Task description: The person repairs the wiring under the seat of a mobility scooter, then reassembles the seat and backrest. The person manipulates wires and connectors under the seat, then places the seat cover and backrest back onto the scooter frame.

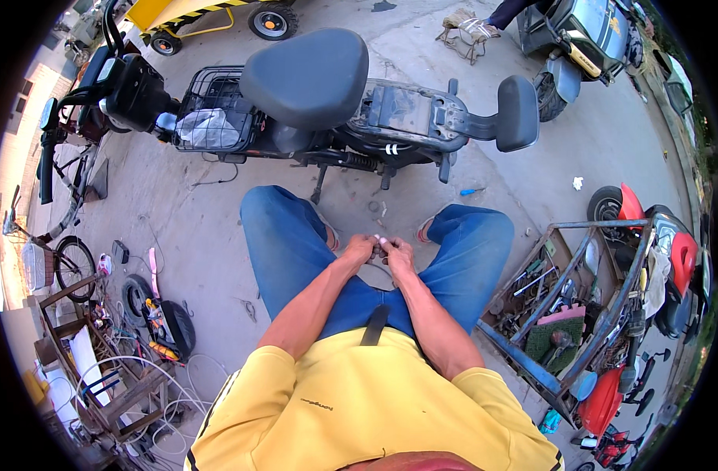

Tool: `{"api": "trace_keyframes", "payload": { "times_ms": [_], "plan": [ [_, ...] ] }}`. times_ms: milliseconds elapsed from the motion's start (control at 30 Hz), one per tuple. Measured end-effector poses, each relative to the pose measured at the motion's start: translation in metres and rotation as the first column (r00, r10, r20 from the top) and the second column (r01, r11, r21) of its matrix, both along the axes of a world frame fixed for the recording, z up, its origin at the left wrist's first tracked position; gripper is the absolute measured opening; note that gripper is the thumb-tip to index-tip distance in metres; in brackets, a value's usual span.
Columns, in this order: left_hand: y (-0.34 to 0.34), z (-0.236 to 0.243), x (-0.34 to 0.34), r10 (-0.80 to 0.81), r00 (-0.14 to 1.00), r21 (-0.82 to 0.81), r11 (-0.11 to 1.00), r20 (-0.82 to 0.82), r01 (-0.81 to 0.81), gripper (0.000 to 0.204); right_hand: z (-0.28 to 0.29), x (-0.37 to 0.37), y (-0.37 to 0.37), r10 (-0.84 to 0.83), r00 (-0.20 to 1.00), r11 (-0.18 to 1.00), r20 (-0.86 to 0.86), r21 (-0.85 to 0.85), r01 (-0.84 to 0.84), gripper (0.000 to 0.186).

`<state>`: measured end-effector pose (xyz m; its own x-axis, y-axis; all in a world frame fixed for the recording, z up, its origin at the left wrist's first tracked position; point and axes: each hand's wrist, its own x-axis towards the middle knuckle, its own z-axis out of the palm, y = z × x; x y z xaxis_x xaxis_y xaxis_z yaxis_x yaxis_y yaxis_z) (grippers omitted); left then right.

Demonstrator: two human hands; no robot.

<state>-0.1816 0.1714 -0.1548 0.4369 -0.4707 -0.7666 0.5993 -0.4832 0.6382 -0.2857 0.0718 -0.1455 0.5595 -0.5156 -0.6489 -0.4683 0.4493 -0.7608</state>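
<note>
My left hand (359, 249) and my right hand (399, 253) meet between my knees, fingers closed in a pinch. Their fingertips nearly touch, and whatever small thing they hold is too small to make out. A thin dark curved line, perhaps a wire or cable, shows just below them. Beyond my knees stands a black electric scooter (406, 114) on its stand, side-on. Its seat (308, 77) is raised above the frame, and a clear plastic bag (206, 128) lies in its wire basket (217, 78).
A blue-handled screwdriver (470, 191) lies on the concrete. At right stands a blue metal-framed tool cart (559, 386) full of tools. Tyres (177, 326), hoses and a cluttered rack (127, 424) occupy the left. Behind are a yellow cart (174, 16) and another scooter (586, 47).
</note>
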Motion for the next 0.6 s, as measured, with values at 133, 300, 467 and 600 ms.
{"api": "trace_keyframes", "payload": {
  "times_ms": [133, 300, 467, 600],
  "plan": [
    [-0.002, -0.003, -0.001, -0.007, 1.000, 0.002, 1.000, 0.019, 0.007, 0.025, -0.007, 0.000, -0.004, 0.029, 1.000, 0.999, 0.010, -0.029, -0.029, 0.022],
    [0.002, 0.002, 0.000, -0.016, 0.999, 0.034, 0.999, 0.040, 0.014, 0.028, -0.010, 0.003, -0.001, 0.034, 0.999, 0.998, -0.007, -0.050, -0.035, 0.021],
    [-0.001, 0.000, -0.001, -0.073, 0.991, 0.084, 0.994, 0.112, 0.063, 0.032, -0.012, 0.000, -0.004, 0.048, 0.999, 0.999, 0.005, 0.003, -0.048, 0.020],
    [-0.005, -0.010, -0.007, 0.006, 0.987, 0.100, 0.995, 0.158, -0.022, 0.033, -0.014, -0.003, -0.007, 0.049, 0.999, 0.999, 0.007, 0.023, -0.050, 0.016]
  ]
}}
